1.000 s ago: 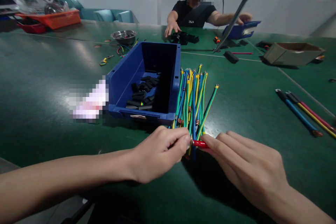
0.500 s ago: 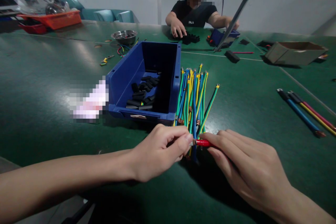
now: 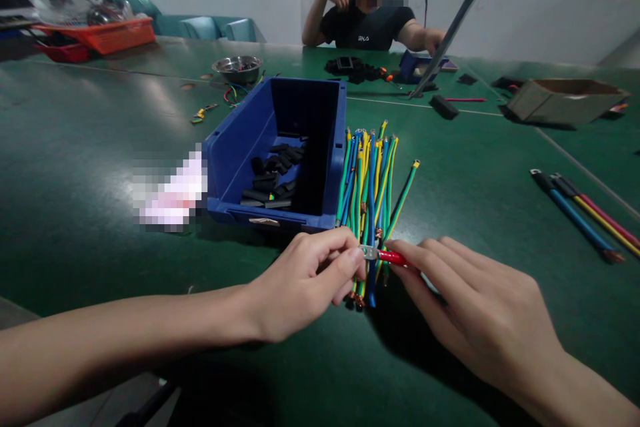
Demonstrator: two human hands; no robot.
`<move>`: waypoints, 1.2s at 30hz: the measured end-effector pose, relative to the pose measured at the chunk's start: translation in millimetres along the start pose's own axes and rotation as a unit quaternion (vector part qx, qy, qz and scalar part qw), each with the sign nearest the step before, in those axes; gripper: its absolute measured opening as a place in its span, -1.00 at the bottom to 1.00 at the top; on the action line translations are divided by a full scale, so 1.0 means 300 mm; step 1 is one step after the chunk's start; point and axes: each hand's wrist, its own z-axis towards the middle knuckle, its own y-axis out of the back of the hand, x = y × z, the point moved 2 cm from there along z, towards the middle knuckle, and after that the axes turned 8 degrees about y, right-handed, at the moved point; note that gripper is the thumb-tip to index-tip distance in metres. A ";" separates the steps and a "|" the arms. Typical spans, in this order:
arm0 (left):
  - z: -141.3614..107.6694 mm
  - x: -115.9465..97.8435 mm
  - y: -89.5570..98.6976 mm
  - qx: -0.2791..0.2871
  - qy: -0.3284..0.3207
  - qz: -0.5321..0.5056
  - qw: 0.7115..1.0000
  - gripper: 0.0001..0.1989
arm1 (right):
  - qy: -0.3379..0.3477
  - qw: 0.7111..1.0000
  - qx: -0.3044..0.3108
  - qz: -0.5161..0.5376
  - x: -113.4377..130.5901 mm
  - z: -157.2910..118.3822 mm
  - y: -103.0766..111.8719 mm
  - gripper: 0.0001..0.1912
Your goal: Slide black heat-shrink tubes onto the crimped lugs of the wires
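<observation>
A short red cable [image 3: 393, 257] with a flat metal lug [image 3: 369, 252] at its left end lies between my hands. My left hand [image 3: 315, 280] pinches the lug between thumb and index finger. The red part is gripped by the fingers of my right hand [image 3: 475, 307]; the rest of the cable is hidden under that hand. Below and beyond them lies a bundle of green-yellow and blue cables [image 3: 373, 193], several with bare copper ends toward me. To its left stands a blue bin [image 3: 273, 219] holding black sleeves [image 3: 265, 183].
Cables with black sleeves [image 3: 575, 207] lie at the right, a cardboard box [image 3: 560, 103] behind them. A metal bowl [image 3: 237, 70] and orange basket [image 3: 120, 37] stand at the back left. Across the green table [image 3: 125, 280] sits a person [image 3: 370, 27] beside a slanted metal bar [image 3: 460, 13].
Both hands have moved up slightly with the red cable, and more of the lug shows. The person opposite has raised one hand from the table to the shoulder.
</observation>
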 end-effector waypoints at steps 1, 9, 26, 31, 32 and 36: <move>-0.001 0.000 0.000 0.002 0.000 0.003 1.000 -0.73 | 0.006 1.000 -0.001 -0.005 0.002 0.000 0.001 -0.87; 0.007 -0.004 -0.001 -0.002 -0.004 0.035 0.999 -0.73 | -0.001 1.000 -0.008 0.018 0.012 -0.004 0.007 -0.90; -0.008 -0.006 0.001 -0.063 -0.060 0.035 0.996 -0.71 | 0.014 0.999 0.002 -0.038 -0.004 0.002 0.032 -0.86; -0.011 -0.009 0.000 -0.060 -0.068 0.050 0.995 -0.71 | 0.025 0.999 -0.009 -0.041 0.004 -0.004 0.031 -0.91; -0.012 -0.010 0.000 -0.058 -0.071 0.054 0.994 -0.71 | 0.026 0.999 -0.011 -0.042 0.006 -0.005 0.032 -0.92; -0.015 -0.011 -0.001 -0.058 -0.091 0.073 0.992 -0.73 | 0.013 0.999 -0.017 -0.023 0.016 -0.001 0.033 -0.97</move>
